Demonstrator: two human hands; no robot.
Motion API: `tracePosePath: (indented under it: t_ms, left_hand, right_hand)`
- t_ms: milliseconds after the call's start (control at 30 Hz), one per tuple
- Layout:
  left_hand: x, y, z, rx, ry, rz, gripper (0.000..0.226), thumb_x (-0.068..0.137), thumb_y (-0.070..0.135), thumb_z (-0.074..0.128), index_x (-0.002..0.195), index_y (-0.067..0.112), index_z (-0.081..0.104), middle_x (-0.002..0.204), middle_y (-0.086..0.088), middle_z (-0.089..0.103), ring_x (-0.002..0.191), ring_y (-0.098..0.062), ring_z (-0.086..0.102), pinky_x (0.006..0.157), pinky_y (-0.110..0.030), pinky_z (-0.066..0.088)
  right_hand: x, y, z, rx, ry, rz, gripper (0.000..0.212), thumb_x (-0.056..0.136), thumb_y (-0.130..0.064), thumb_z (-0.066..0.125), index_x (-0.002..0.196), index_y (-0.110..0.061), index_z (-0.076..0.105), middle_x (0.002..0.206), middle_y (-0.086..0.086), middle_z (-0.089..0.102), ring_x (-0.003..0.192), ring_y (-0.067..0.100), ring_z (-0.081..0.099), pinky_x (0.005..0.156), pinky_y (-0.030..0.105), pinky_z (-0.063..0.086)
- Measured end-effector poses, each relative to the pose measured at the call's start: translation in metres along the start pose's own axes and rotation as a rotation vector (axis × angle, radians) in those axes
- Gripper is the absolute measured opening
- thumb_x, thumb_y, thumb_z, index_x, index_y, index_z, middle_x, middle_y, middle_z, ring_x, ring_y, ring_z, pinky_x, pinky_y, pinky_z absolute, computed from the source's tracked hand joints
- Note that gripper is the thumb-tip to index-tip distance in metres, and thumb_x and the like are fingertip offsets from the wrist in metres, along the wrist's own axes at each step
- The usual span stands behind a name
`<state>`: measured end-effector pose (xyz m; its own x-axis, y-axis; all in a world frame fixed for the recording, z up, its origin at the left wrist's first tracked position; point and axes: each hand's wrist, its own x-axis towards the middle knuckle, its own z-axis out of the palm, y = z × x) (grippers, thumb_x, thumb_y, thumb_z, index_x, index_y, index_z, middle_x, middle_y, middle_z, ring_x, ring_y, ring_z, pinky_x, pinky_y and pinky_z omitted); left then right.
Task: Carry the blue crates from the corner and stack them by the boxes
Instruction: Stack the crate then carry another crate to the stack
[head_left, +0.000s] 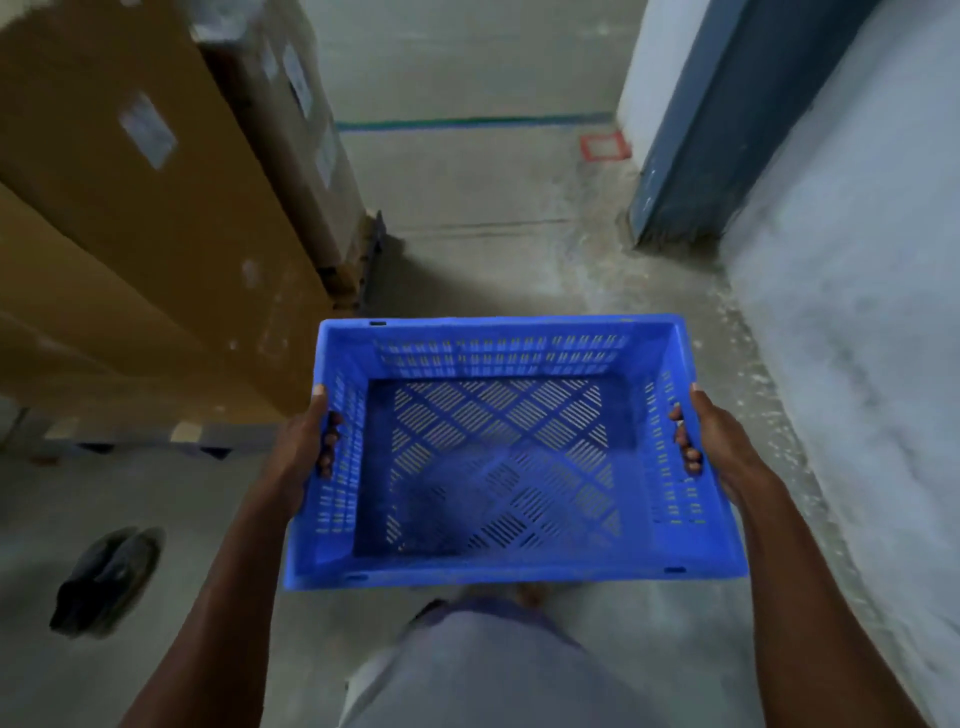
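I hold one empty blue slotted crate (498, 571) level in front of me, above the concrete floor. My left hand (304, 441) grips its left side wall, fingers hooked through the handle slot. On the opposite wall my right hand (714, 439) grips the same way, fingertips showing inside the crate. Tall brown cardboard boxes (135, 223) stand to my left on a pallet. No other crates are in view.
A white wall (857, 312) runs along the right, with a blue door frame (717, 130) ahead of it. A dark shoe (104, 577) lies on the floor at lower left. Bare concrete floor (483, 182) stretches ahead, marked with a blue line and a red square.
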<state>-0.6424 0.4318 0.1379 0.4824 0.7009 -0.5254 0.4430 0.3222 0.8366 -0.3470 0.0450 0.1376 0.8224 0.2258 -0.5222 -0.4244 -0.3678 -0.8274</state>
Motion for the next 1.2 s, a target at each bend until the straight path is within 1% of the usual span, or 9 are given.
tracePosePath:
  t_ms: [133,267,400,600,767,900,1033,1100,1200]
  left_hand:
    - [0.006,0.037,0.023,0.082,-0.112,0.066,0.056,0.096,0.067,0.045,0.087,0.014,0.059,0.060,0.002,0.043,0.040,-0.011,0.033,0.046,-0.024,0.029]
    - [0.010,0.064,0.065,0.178,-0.279,0.101,0.058,0.095,0.070,0.043,0.087,0.015,0.060,0.062,0.002,0.043,0.041,-0.012,0.031,0.045,-0.024,0.027]
    - [-0.003,0.079,0.133,0.296,-0.475,0.150,0.062,0.094,0.073,0.041,0.086,0.016,0.061,0.059,0.002,0.046,0.040,-0.011,0.032,0.042,-0.022,0.029]
    - [-0.072,0.074,0.252,0.468,-0.827,0.223,0.064,0.093,0.075,0.038,0.085,0.016,0.061,0.058,0.003,0.044,0.038,-0.011,0.031,0.037,-0.020,0.028]
    - [-0.173,0.046,0.344,0.603,-1.085,0.291,0.058,0.096,0.070,0.041,0.085,0.017,0.062,0.058,0.004,0.045,0.037,-0.009,0.031,0.036,-0.018,0.029]
    - [-0.271,0.004,0.401,0.716,-1.294,0.312,0.058,0.095,0.071,0.042,0.083,0.018,0.062,0.052,0.007,0.045,0.036,-0.008,0.031,0.035,-0.019,0.029]
    - [-0.376,-0.052,0.433,0.810,-1.469,0.372,0.061,0.095,0.071,0.040,0.084,0.016,0.062,0.055,0.005,0.046,0.037,-0.009,0.033,0.038,-0.021,0.030]
    - [-0.430,-0.082,0.440,0.864,-1.556,0.420,0.061,0.095,0.072,0.040,0.085,0.016,0.062,0.059,0.004,0.046,0.040,-0.010,0.033,0.043,-0.024,0.031]
    - [-0.512,-0.131,0.449,0.939,-1.713,0.413,0.061,0.094,0.073,0.041,0.085,0.016,0.063,0.060,0.004,0.046,0.044,-0.012,0.032,0.048,-0.027,0.030]
  right_hand:
    - [-0.047,0.011,-0.029,0.088,0.155,0.007,0.051,0.102,-0.058,0.036,0.089,-0.012,0.054,0.061,0.006,0.041,0.037,0.011,0.029,0.038,0.019,0.027]
    - [-0.109,0.042,-0.061,0.203,0.330,0.058,0.052,0.100,-0.061,0.036,0.088,-0.013,0.053,0.061,0.005,0.040,0.038,0.012,0.028,0.040,0.020,0.026]
    - [-0.188,0.085,-0.094,0.332,0.529,0.103,0.052,0.101,-0.059,0.035,0.088,-0.012,0.052,0.061,0.006,0.039,0.038,0.013,0.029,0.038,0.019,0.026]
    - [-0.320,0.159,-0.132,0.502,0.863,0.159,0.055,0.100,-0.063,0.035,0.087,-0.012,0.053,0.061,0.004,0.041,0.040,0.013,0.029,0.037,0.021,0.025]
    - [-0.433,0.232,-0.146,0.673,1.116,0.211,0.056,0.097,-0.067,0.037,0.086,-0.015,0.053,0.061,0.003,0.041,0.039,0.012,0.030,0.038,0.021,0.027]
    - [-0.526,0.287,-0.143,0.790,1.315,0.248,0.055,0.098,-0.065,0.038,0.087,-0.014,0.054,0.061,0.003,0.043,0.039,0.012,0.032,0.037,0.021,0.029]
    - [-0.616,0.334,-0.125,0.879,1.523,0.282,0.051,0.099,-0.060,0.041,0.088,-0.013,0.056,0.062,0.003,0.044,0.046,0.016,0.034,0.044,0.025,0.031]
    - [-0.659,0.357,-0.111,0.913,1.618,0.330,0.053,0.098,-0.063,0.042,0.088,-0.012,0.057,0.063,0.003,0.044,0.047,0.017,0.035,0.046,0.026,0.032]
    - [-0.723,0.392,-0.090,0.978,1.744,0.358,0.055,0.097,-0.064,0.041,0.087,-0.013,0.057,0.063,0.003,0.044,0.048,0.016,0.036,0.046,0.027,0.033]
